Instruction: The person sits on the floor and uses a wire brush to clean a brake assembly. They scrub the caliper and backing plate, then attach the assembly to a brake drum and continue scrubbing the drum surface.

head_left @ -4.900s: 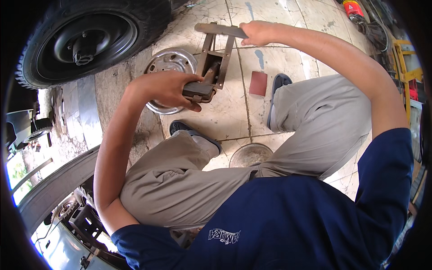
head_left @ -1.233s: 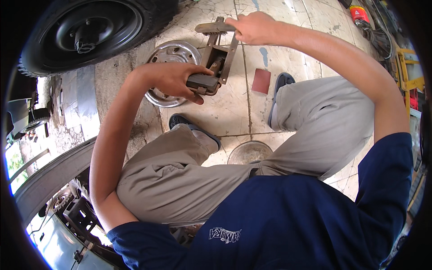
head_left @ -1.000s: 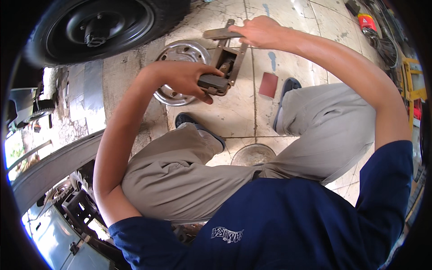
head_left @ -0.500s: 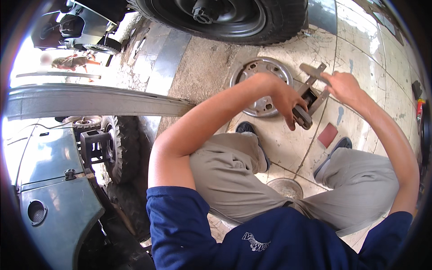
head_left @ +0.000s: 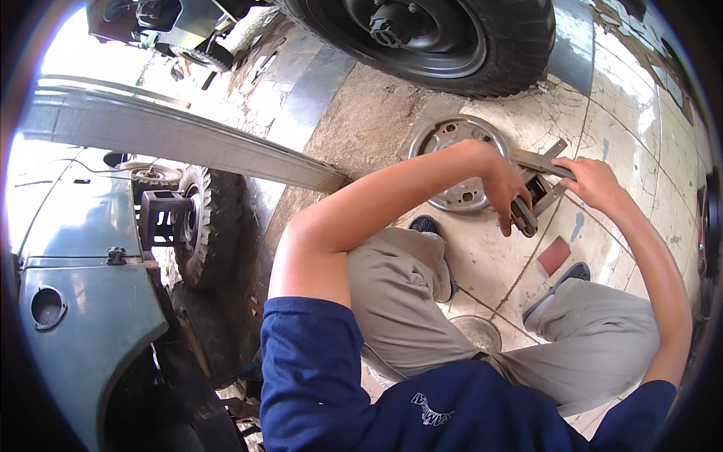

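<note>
My left hand (head_left: 506, 194) is closed around the near end of a dark metal bracket (head_left: 556, 199), which is held above the tiled floor. The bracket has a rectangular opening and flat arms, and its rounded near end (head_left: 525, 220) pokes out below my fingers. In my right hand (head_left: 593, 181) is a flat metal file (head_left: 544, 163), gripped at its right end and lying across the bracket's far arm. Just behind my left hand, a round steel wheel rim (head_left: 461, 199) rests on the floor, partly covered by my left forearm.
A reddish rectangular pad (head_left: 554, 257) lies on the tiles near my right shoe. Beyond the rim stands a large black tyre (head_left: 520, 53). A grey metal post (head_left: 226, 154) crosses at left, above a blue-green vehicle body (head_left: 90, 226). A round stool (head_left: 482, 331) shows between my legs.
The view has shifted, so the surroundings sit lower and further right. The file has swung and come down across the bracket's arm, and the bracket is slightly closer to me. Both hands keep their holds.
</note>
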`<state>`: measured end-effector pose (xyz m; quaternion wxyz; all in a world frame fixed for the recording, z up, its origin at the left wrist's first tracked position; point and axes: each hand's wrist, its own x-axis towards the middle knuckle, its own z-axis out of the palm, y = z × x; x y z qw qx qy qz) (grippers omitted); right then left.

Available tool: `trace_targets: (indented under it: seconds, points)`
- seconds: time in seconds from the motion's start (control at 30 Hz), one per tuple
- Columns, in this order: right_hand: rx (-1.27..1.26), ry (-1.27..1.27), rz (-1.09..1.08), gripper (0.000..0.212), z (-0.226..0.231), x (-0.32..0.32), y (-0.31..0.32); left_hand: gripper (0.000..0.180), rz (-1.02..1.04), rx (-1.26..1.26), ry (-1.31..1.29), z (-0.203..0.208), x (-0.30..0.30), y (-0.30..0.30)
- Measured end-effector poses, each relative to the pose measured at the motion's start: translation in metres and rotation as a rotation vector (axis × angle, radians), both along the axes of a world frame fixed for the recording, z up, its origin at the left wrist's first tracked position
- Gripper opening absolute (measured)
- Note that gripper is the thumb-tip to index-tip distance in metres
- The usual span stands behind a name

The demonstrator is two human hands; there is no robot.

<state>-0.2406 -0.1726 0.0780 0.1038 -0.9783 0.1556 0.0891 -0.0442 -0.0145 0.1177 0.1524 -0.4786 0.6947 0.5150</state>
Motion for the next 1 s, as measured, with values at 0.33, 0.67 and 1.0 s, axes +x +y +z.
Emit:
trace_targets:
  seconds: [0.33,0.67,1.0]
  points:
    - [0.18,0.087,0.022,0.047,0.011,0.002,0.004,0.09,-0.01,-0.042,-0.011,-0.001,0.0,0.003]
    - [0.099,0.053,-0.048,0.049,0.007,-0.004,0.01,0.089,0.003,-0.027,-0.004,-0.008,-0.001,0.0]
    - [0.211,-0.18,-0.187,0.051,-0.001,0.001,0.025,0.088,-0.003,-0.01,0.006,-0.004,0.0,0.001]
